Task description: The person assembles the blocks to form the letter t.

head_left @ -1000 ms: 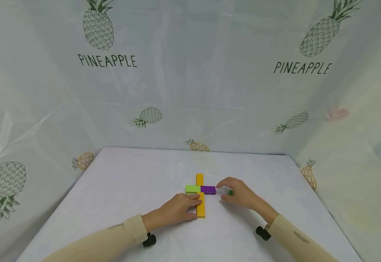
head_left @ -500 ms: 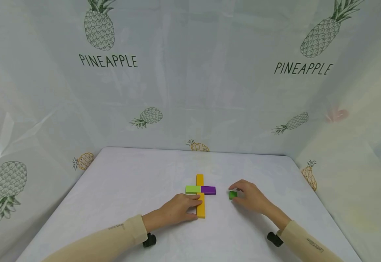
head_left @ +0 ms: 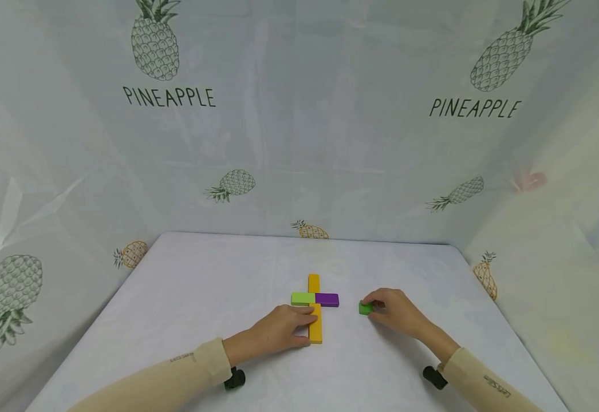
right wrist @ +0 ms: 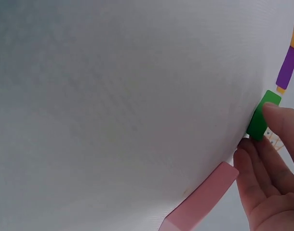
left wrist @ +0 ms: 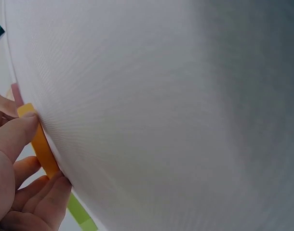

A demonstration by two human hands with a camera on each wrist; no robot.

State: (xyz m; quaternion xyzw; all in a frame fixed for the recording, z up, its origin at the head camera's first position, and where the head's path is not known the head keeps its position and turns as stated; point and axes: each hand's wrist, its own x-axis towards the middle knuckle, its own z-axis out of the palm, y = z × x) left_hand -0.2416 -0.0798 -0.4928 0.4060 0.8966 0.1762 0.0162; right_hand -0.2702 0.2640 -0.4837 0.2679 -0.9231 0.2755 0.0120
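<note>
Flat coloured blocks lie as a cross on the white table. My left hand (head_left: pixel 279 329) holds the near yellow block (head_left: pixel 316 333), with the thumb at its near end and fingers along it; the left wrist view shows this grip too. Touching its far end are a light green block (head_left: pixel 303 298) and a purple block (head_left: pixel 327 300), end to end. Another yellow block (head_left: pixel 314 282) points away behind them. Right of the purple block, and apart from it, my right hand (head_left: pixel 394 313) pinches a green block (right wrist: pixel 262 115) between thumb and fingers. Its right part is hidden by the fingers in the head view.
A pink block (right wrist: pixel 200 198) lies on the table beside my right fingers in the right wrist view; my right hand and arm cover it in the head view. A pineapple-printed white sheet (head_left: pixel 299 143) hangs behind the table (head_left: pixel 217 274).
My right hand has moved right and nearer, from beside the purple block to the green block, and its fingers have closed on it. My left hand has stayed in place.
</note>
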